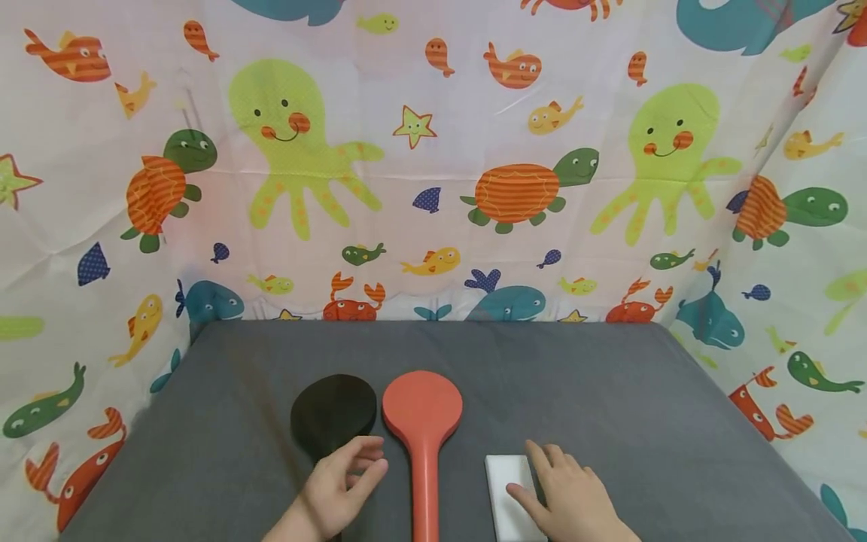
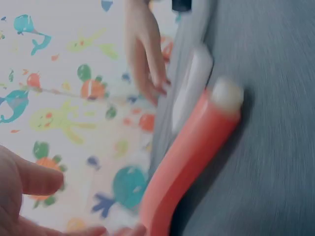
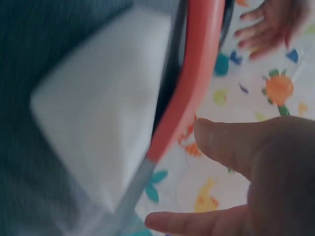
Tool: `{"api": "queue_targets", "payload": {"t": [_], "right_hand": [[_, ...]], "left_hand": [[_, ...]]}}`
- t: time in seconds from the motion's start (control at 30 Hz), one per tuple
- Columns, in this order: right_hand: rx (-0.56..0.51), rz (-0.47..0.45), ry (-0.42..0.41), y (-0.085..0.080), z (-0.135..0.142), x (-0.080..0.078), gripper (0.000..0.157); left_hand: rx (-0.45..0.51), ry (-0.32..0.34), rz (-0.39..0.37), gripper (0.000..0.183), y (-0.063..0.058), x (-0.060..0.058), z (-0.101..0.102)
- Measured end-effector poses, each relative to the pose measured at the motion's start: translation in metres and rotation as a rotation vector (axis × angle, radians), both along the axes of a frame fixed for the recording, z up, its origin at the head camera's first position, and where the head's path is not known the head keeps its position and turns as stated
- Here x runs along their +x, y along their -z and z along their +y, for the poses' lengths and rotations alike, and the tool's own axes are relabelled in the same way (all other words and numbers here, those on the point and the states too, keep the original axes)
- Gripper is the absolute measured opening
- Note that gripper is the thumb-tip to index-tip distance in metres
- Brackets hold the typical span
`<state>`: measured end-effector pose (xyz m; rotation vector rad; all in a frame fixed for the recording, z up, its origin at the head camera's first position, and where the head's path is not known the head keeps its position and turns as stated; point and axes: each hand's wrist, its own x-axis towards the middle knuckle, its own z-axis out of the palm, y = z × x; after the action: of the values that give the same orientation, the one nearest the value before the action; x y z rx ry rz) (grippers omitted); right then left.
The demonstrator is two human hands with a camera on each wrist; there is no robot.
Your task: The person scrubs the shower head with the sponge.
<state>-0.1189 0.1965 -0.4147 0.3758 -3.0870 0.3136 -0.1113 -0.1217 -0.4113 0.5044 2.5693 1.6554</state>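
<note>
A coral thing with a round flat head and long handle [image 1: 423, 410] lies on the grey cloth; its handle end looks whitish in the left wrist view. To its left lies a black round-headed thing [image 1: 332, 410], its lower part hidden by my left hand [image 1: 339, 482]. That hand hovers over it with loosely bent fingers, holding nothing. On the right, a white rectangular block [image 1: 511, 493] lies flat. My right hand [image 1: 569, 489] is above its right edge, fingers spread and thumb over the block. Blur in the right wrist view softens the white block [image 3: 103, 108].
Grey cloth [image 1: 609, 391] covers the table. Curtains printed with sea animals [image 1: 433, 173] rise behind it and along both sides. A small dark object [image 2: 181, 5] shows at the top of the left wrist view.
</note>
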Motion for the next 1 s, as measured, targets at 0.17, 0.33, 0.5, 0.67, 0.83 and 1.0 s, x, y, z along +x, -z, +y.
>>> {"api": "queue_targets", "payload": {"t": [0.17,0.33,0.5,0.67,0.83,1.0], "right_hand": [[0.017,-0.073,-0.023,0.015,-0.010,0.003,0.074],[0.043,-0.032,-0.040,0.025,-0.015,0.008,0.079],[0.075,0.089,-0.049,0.030,-0.021,0.012,0.083],[0.091,0.192,-0.051,0.036,-0.025,0.014,0.087],[0.051,0.198,-0.041,0.039,-0.029,0.014,0.084],[-0.012,0.159,-0.023,0.039,-0.032,0.014,0.077]], "left_hand": [[0.005,0.034,-0.164,0.052,0.016,-0.008,0.029],[0.027,-0.002,-0.245,0.060,0.028,-0.013,0.045],[0.145,-0.009,-0.323,0.059,0.037,-0.016,0.052],[0.240,-0.021,-0.407,0.046,0.042,-0.021,0.057],[0.258,-0.021,-0.450,0.028,0.042,-0.026,0.060],[0.287,-0.035,-0.478,0.025,0.043,-0.026,0.062]]}}
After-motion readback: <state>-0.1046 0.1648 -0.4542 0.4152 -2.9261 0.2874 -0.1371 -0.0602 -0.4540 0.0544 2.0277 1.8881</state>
